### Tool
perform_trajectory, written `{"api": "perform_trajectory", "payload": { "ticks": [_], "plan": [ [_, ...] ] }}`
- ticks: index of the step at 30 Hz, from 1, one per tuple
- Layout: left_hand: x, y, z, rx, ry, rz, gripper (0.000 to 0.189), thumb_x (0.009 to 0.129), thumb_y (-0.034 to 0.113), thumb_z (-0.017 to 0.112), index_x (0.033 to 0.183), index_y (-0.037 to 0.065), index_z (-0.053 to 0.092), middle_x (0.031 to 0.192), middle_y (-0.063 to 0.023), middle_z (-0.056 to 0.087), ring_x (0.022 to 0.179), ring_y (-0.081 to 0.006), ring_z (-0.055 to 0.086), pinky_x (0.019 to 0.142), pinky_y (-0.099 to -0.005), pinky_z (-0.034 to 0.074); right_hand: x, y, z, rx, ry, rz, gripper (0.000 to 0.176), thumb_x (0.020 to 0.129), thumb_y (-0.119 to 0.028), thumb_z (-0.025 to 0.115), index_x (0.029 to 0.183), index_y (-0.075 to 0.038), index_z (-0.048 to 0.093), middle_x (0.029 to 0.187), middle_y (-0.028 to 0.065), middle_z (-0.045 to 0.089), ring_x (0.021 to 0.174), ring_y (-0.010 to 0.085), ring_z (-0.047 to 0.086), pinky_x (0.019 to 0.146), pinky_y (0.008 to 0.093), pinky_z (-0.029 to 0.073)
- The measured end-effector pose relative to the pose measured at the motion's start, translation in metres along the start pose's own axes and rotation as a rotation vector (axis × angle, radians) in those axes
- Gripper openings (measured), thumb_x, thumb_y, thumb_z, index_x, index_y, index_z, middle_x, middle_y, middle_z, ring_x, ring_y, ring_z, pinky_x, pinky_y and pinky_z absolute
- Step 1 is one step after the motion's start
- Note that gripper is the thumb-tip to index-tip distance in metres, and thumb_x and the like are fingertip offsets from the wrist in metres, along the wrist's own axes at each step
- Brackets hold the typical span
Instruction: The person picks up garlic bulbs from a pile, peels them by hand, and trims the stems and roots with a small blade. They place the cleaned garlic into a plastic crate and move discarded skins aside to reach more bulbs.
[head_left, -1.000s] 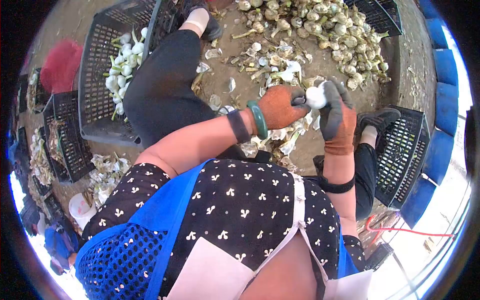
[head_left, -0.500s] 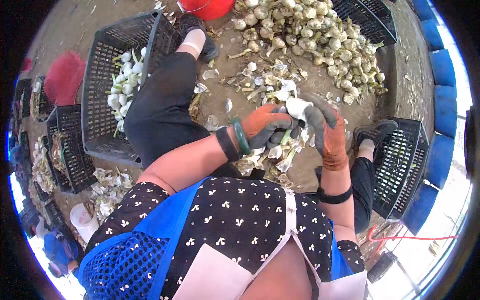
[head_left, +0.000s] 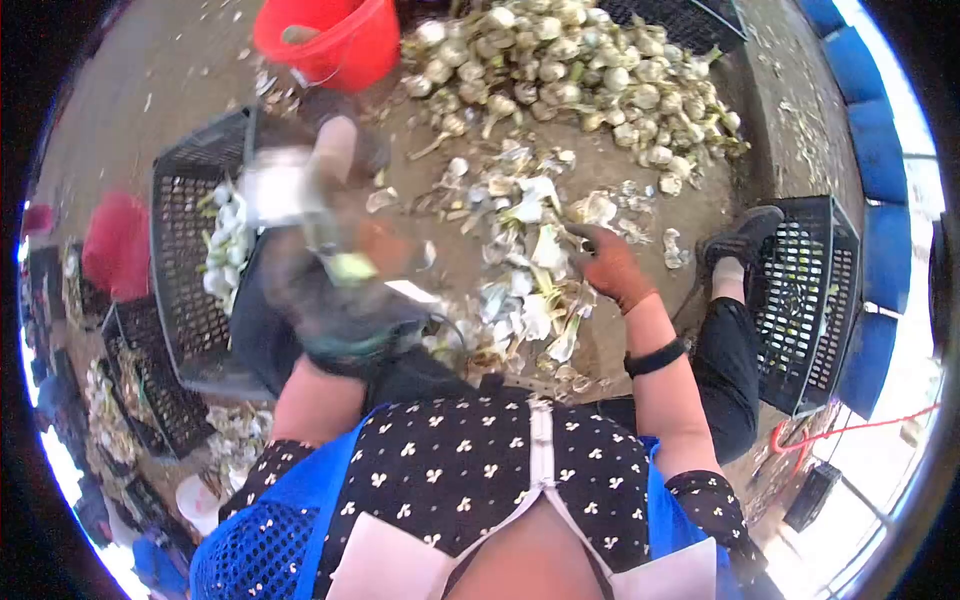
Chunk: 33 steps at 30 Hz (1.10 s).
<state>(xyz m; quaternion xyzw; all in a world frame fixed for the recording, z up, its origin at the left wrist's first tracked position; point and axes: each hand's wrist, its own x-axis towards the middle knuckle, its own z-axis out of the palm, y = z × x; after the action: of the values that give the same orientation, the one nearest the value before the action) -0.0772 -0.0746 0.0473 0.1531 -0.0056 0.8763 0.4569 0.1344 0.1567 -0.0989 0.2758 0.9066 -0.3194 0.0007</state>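
Note:
Strong motion blur covers my gloved left hand [head_left: 350, 275], which is over my left leg near the black crate [head_left: 205, 365]. A smeared white shape [head_left: 280, 187] and a pale green piece [head_left: 350, 267] show at it; its grip cannot be made out. A thin, bright strip [head_left: 412, 291] lies beside that hand. My right hand [head_left: 612, 268], in an orange and grey glove, is low over the ground at the right edge of the garlic peelings [head_left: 535, 310]. Its fingers are apart and nothing shows in them. White garlic bulbs with green stems [head_left: 228, 245] lie in the crate.
A large heap of unpeeled garlic [head_left: 600, 75] is ahead, with a red bucket [head_left: 335, 50] to its left. Another black crate [head_left: 800, 300] stands by my right foot. More crates [head_left: 155, 375] and a red cloth-like thing [head_left: 117, 245] are at the left.
My hands were together around a white garlic bulb and have parted. The left has swung left toward the crate; the right has moved slightly left and opened. The view has shifted, showing more of the bucket.

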Motion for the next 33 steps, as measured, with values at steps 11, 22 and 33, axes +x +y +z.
{"api": "perform_trajectory", "payload": {
  "ticks": [11, 22, 33],
  "plan": [
    [0.023, -0.049, -0.042, 0.707, 0.847, -0.518, 0.029, 0.079, 0.006, 0.049, 0.106, -0.001, 0.047, 0.092, -0.0096, 0.056, 0.069, -0.0142, 0.055, 0.058, -0.0235, 0.046, 0.098, 0.226, -0.061, -0.171, 0.127, 0.936, 0.053, 0.083, -0.043, 0.046, 0.096, 0.007, 0.06, 0.094, 0.0251, 0.061, 0.085, 0.0348, 0.06, 0.073, 0.0468, 0.047],
    [0.035, -0.07, -0.065, 1.174, 0.647, -1.038, 0.031, 0.089, 0.019, 0.047, 0.113, 0.002, 0.056, 0.079, -0.0068, 0.062, 0.072, -0.011, 0.057, 0.061, -0.0246, 0.045, 0.088, 0.166, 0.008, 0.911, 0.257, 0.967, 0.038, 0.079, -0.036, 0.062, 0.095, -0.001, 0.063, 0.075, 0.01, 0.062, 0.074, 0.0176, 0.061, 0.063, 0.0258, 0.048],
    [0.01, -0.068, -0.066, 1.59, 0.074, -0.578, 0.032, 0.082, 0.019, 0.054, 0.109, 0.002, 0.058, 0.101, -0.0165, 0.061, 0.093, -0.0258, 0.058, 0.082, -0.0325, 0.043, -0.015, -0.112, -0.04, -0.037, 0.172, -0.232, 0.053, 0.068, -0.012, 0.07, 0.117, 0.0, 0.049, 0.105, 0.0158, 0.054, 0.096, 0.0279, 0.051, 0.083, 0.037, 0.042]
  ]
}}
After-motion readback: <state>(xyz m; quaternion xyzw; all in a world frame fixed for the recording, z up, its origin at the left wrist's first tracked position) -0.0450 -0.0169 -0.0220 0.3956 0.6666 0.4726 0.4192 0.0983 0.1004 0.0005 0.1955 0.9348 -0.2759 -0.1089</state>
